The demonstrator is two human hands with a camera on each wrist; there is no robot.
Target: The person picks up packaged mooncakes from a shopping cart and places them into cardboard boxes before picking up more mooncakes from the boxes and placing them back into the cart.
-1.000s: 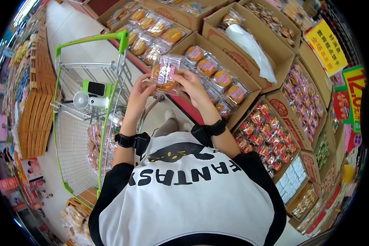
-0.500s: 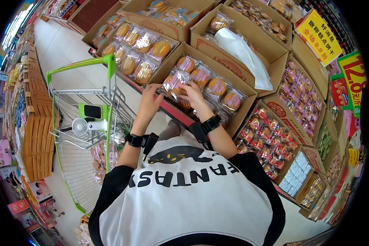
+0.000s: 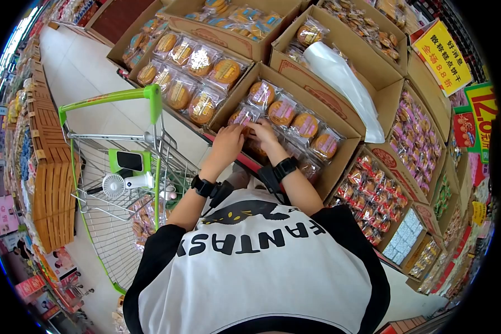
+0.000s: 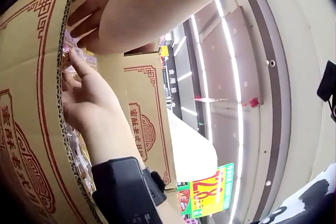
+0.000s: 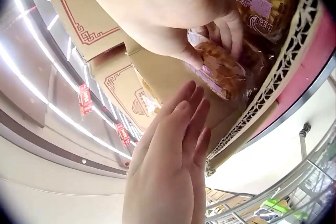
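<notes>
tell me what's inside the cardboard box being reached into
The cardboard box holds round, clear-wrapped pastries, several with purple print. Anything beneath the topmost ones is covered from view.

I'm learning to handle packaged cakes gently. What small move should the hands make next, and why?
Probably bring the left hand in to support the wrapped cake: the right hand appears to grip it alone, and it looks tilted inside the cardboard box, while the left hand's straight fingers seem to hold nothing.
</notes>
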